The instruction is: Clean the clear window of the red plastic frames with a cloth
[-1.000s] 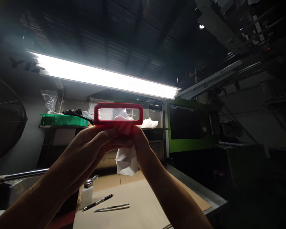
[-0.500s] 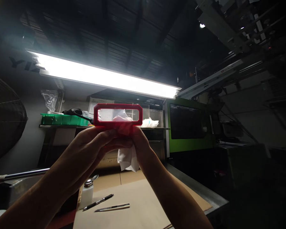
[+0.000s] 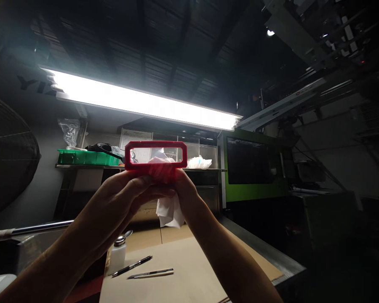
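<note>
A red plastic frame (image 3: 183,155) with a long rectangular window is held up before me, below the bright lamp. My left hand (image 3: 126,189) grips its lower part from the left, thumb in front. Close against it on the right is my right hand (image 3: 183,185), its fingers mostly hidden behind the frame. A white cloth (image 3: 169,211) hangs between the hands, bunched in my right hand. Part of the cloth and fingers show through the window and the red translucent lower part.
On the cardboard-covered bench (image 3: 189,269) below lie a black pen (image 3: 132,266) and a slim craft knife (image 3: 150,274), beside a white dispenser bottle (image 3: 118,254). A shelf behind carries a green tray (image 3: 82,157). A long tube lamp (image 3: 145,101) hangs above; a green machine (image 3: 249,189) stands right.
The red frame has sunk slightly and shifted a little left against the background. Both hands keep their hold, and the whole view has moved slightly.
</note>
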